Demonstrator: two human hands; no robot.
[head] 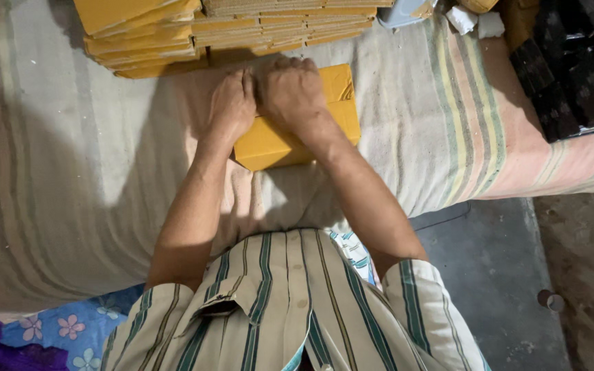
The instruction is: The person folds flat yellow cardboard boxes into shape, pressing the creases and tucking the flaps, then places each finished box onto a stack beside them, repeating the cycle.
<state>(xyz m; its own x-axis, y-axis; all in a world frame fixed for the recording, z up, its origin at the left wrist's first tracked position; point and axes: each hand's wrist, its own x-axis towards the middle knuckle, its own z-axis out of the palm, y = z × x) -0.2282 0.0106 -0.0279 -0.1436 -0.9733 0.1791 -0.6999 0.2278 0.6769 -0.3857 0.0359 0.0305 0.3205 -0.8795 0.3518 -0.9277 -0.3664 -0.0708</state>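
A flat yellow cardboard piece (pixel 273 145) lies on a striped cloth-covered surface (pixel 70 172) in front of me. My left hand (pixel 232 106) presses down on its left part, fingers curled together. My right hand (pixel 293 93) presses on its upper middle, knuckles up, close beside the left. Both hands cover much of the cardboard, so I cannot see whether any fingers are under an edge.
Stacks of flat yellow cardboard pieces (pixel 146 38) and brown corrugated sheets (pixel 283 24) lie just beyond my hands. Dark glossy boxes (pixel 572 69) sit at the right edge. A grey floor (pixel 496 275) with a small round object (pixel 550 299) lies to the right.
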